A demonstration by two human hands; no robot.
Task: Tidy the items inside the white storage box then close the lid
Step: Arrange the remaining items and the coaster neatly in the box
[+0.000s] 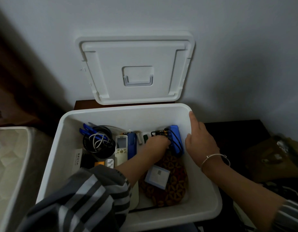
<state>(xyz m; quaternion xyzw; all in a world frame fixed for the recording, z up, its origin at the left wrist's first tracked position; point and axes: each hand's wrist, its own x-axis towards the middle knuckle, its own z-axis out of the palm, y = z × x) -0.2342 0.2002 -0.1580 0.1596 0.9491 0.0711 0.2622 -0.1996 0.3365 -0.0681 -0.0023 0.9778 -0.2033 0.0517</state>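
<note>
The white storage box [66,148] stands open below me, its lid [136,69] leaning upright against the wall behind it. My left hand [157,142] reaches deep into the box and grips a blue block with black wires [176,139] at the far right. My right hand [199,138] rests with straight fingers on the box's right rim. Also inside are a white remote [121,149], a blue case [132,144], a coil of cables with blue pens [98,139], small batteries [140,138], a brown patterned pouch [171,186] and a small pale box [157,176] on it.
A pale quilted container [9,164] sits to the left of the box. Dark furniture with a brown bag [275,156] lies to the right. The grey wall [228,47] rises straight behind the lid.
</note>
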